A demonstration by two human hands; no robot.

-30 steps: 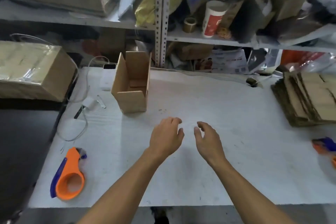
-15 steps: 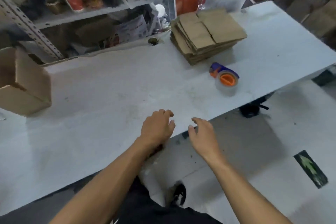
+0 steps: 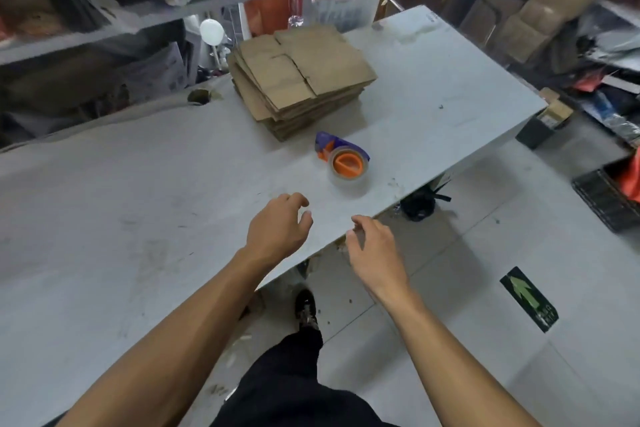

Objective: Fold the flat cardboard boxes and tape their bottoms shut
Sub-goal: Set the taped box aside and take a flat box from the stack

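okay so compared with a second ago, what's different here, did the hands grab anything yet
No grab yet. The view has swung right: the folded box and the first orange tape dispenser have left the picture, and the stack of flat boxes and tape dispenser now lie ahead on the table. Left hand and right hand remain empty, fingers loosely curled.

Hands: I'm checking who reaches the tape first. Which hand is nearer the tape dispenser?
The right hand, over the table's near edge just below the tape dispenser; the left hand hovers farther left. Both are empty.
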